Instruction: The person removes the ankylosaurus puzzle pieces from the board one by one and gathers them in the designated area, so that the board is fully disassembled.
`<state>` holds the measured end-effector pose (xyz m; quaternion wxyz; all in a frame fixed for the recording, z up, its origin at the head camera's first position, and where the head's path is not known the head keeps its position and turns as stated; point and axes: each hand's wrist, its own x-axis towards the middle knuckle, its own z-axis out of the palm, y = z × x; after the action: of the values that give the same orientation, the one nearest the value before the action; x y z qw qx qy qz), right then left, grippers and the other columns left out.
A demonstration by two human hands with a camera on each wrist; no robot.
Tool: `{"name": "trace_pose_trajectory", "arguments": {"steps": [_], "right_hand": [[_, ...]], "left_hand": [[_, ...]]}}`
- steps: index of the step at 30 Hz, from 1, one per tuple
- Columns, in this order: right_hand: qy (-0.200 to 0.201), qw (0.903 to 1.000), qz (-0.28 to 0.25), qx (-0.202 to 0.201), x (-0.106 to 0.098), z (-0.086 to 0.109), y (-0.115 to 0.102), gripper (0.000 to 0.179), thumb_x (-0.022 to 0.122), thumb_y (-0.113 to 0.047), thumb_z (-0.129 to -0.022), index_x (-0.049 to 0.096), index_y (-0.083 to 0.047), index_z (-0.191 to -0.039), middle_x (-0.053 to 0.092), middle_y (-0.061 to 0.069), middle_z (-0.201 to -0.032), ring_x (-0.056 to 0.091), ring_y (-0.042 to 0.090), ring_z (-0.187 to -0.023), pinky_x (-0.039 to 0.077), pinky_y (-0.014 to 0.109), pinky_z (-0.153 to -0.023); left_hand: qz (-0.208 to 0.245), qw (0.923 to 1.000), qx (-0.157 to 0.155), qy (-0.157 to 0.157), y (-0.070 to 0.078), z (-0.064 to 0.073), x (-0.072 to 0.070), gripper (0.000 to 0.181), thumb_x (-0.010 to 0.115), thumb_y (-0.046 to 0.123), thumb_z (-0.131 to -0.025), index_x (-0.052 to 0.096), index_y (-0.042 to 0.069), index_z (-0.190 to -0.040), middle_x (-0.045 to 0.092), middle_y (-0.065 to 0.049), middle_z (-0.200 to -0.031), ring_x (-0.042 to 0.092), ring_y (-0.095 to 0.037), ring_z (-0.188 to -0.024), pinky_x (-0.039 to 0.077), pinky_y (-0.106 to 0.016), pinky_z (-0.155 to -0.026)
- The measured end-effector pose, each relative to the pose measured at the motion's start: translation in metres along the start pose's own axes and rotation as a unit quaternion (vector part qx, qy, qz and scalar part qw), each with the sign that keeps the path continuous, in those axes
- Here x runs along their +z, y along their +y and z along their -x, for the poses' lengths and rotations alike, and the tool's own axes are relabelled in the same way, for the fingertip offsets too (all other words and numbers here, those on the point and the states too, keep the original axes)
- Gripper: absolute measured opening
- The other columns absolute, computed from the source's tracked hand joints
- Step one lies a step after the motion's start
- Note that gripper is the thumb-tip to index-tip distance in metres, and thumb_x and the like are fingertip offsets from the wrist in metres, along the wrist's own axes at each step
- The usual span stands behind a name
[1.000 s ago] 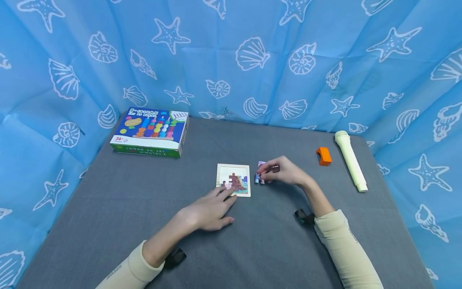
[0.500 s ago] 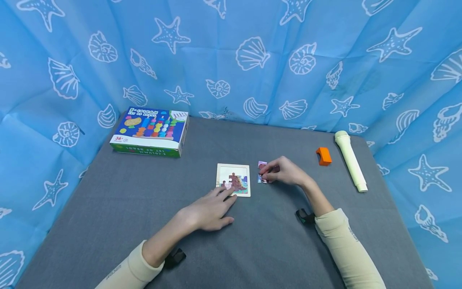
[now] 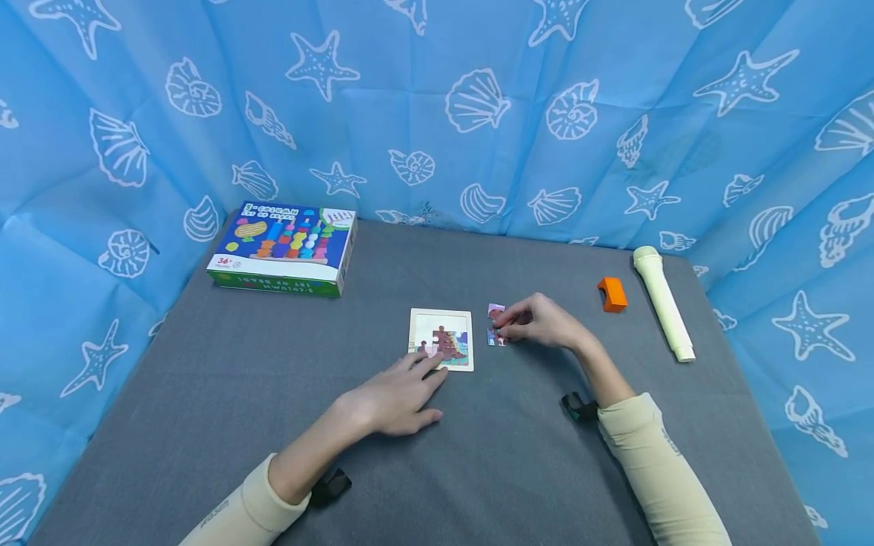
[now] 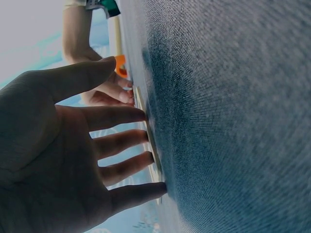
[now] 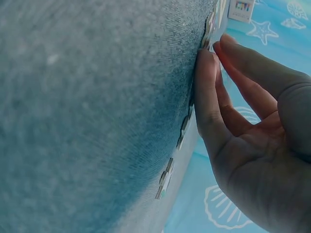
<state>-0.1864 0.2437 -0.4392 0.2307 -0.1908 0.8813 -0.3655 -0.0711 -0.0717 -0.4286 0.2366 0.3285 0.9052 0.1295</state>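
A small square jigsaw tray with a pale wooden rim lies mid-table, partly filled with picture pieces. My left hand rests with spread, straight fingers on its near left edge. Just right of the tray, my right hand pinches at a small jigsaw piece with curled fingers and thumb; the fingertips hide most of this piece. Other colourful pieces show around them: one pinkish piece behind, one bluish piece in front. In the right wrist view, loose pieces lie flat on the cloth.
A boxed bead set lies at the back left. Toward the right are an orange arch block and a pale yellow stick with a thicker head. A blue seashell curtain hangs behind the grey cloth-covered table.
My right hand has shifted very slightly to the right, and the loose pieces under its fingertips have slid a little the same way. My left hand stays on the tray.
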Motion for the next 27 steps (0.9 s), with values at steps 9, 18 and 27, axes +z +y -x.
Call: {"name": "trace_pose_trajectory", "arguments": {"steps": [9, 18, 27], "right_hand": [[0.004, 0.9996, -0.024, -0.017, 0.003, -0.001, -0.002, 0.021, 0.076, -0.006, -0.101, 0.081, 0.001, -0.12, 0.082, 0.02, -0.113, 0.071, 0.02, -0.089, 0.062, 0.021, -0.079], [-0.012, 0.998, -0.051, -0.035, 0.013, -0.006, -0.021, 0.023, 0.075, -0.009, -0.102, 0.079, 0.001, -0.123, 0.08, 0.02, -0.111, 0.074, 0.021, -0.086, 0.065, 0.031, -0.076], [-0.037, 0.994, -0.074, -0.072, 0.031, -0.026, -0.04, 0.022, 0.074, -0.009, -0.103, 0.079, 0.002, -0.121, 0.08, 0.019, -0.104, 0.073, 0.02, -0.083, 0.059, 0.028, -0.069]], "left_hand": [[0.0, 1.0, 0.001, -0.003, 0.0, -0.001, -0.002, 0.068, 0.06, 0.043, -0.112, 0.042, 0.01, -0.168, 0.026, -0.01, -0.182, 0.023, -0.037, -0.169, 0.029, -0.058, -0.136], [-0.006, 1.0, -0.003, -0.004, 0.0, -0.002, -0.001, 0.068, 0.061, 0.045, -0.111, 0.043, 0.01, -0.167, 0.027, -0.009, -0.182, 0.025, -0.037, -0.169, 0.03, -0.057, -0.136], [-0.008, 1.0, -0.001, -0.003, -0.001, -0.003, 0.0, 0.069, 0.061, 0.046, -0.111, 0.042, 0.01, -0.167, 0.029, -0.01, -0.181, 0.025, -0.037, -0.168, 0.029, -0.057, -0.136]]}}
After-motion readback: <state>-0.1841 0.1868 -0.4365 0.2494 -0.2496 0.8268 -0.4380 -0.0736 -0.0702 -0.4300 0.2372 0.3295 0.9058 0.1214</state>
